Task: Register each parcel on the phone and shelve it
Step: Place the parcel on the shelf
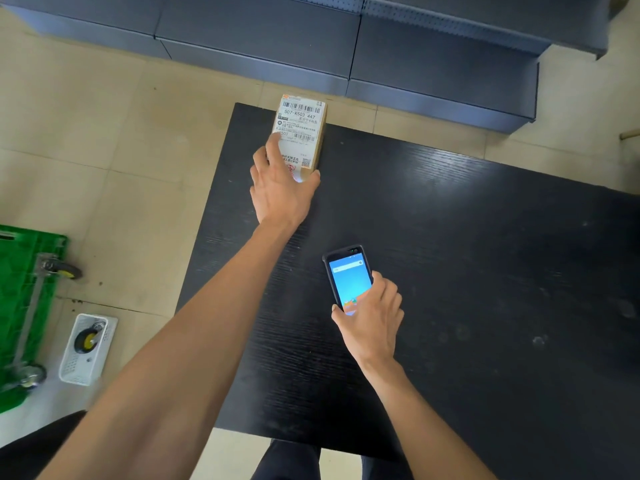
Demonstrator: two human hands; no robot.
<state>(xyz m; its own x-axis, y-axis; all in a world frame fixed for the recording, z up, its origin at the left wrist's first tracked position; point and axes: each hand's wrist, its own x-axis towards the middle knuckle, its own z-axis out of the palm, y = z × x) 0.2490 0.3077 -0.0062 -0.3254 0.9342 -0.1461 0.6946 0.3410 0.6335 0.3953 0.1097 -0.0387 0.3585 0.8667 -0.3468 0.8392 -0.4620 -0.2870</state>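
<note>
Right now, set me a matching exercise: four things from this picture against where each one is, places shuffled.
Things:
1. parcel
2. phone
3. white basket
4. green crate

Places:
A. far left edge, on the floor
B. in the right hand
C. on the floor beside the table
D. table's far corner, under the left hand

Pairs: 1-D, 2-B, 3-C, 4-A

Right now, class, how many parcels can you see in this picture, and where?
1. The parcel lies at the far left corner of the black table, label up, with the left hand gripping its near end. Others may lie outside the frame.
</note>
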